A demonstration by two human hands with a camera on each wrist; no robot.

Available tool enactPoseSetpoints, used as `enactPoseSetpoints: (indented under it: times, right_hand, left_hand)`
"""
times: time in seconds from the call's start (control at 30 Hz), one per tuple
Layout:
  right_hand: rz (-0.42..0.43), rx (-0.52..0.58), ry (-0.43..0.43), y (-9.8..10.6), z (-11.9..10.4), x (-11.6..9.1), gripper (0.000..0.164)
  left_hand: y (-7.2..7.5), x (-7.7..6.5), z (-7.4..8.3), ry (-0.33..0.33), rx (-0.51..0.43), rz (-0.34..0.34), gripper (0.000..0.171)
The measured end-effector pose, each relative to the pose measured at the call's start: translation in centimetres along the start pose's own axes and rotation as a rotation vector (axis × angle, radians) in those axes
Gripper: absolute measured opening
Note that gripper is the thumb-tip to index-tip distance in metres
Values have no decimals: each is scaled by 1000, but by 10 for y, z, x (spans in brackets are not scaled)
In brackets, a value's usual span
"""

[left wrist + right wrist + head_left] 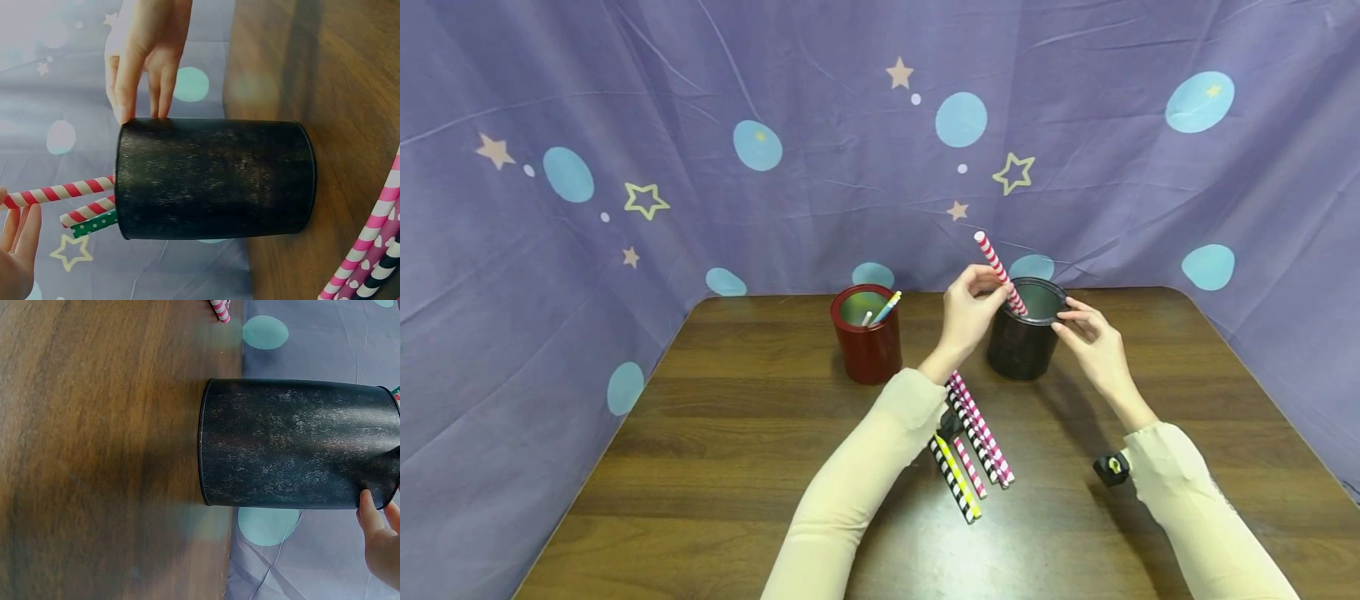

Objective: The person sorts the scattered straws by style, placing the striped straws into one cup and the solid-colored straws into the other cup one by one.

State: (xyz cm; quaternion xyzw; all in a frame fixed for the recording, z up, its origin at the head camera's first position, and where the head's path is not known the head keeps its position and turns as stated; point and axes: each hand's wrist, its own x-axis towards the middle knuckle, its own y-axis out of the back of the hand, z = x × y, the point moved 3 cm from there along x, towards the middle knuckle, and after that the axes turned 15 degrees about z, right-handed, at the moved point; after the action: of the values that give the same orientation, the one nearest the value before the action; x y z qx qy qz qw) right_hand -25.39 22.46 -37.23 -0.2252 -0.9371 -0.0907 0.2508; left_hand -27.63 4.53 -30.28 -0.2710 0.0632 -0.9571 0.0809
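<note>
I can see both sleeved arms (835,496) stretched forward, angled inward; the left hand (967,312) pinches; the right hand (1097,344) spreads, nearly straight-fingered.

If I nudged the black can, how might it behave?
The black can may tip if pushed high, being taller than wide. Its round side suggests rolling once fallen. Its open top shows it's hollow, so probably light.
</note>
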Motion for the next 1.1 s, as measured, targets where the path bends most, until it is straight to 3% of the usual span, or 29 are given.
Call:
enactPoseSetpoints:
  times: [0.17, 0.4, 0.73, 0.87, 1.1]
  right_hand:
    - [6, -8, -16, 0, -1, -1, 24]
    - [3, 2, -8, 0, 15, 3, 25]
    - [4, -2, 3, 1, 23, 5, 26]
    - [4, 4, -7, 0, 12, 2, 24]
    - [12, -26, -9, -1, -2, 0, 23]
  left_hand:
    - [-3, 0, -6, -17, 40, 2, 18]
    - [-10, 5, -37, -21, 81, -6, 20]
    - [-10, 3, -47, -26, 177, -4, 20]
    - [-7, -1, -48, -2, 127, -29, 24]
    - [4, -12, -24, 27, 105, -46, 23]
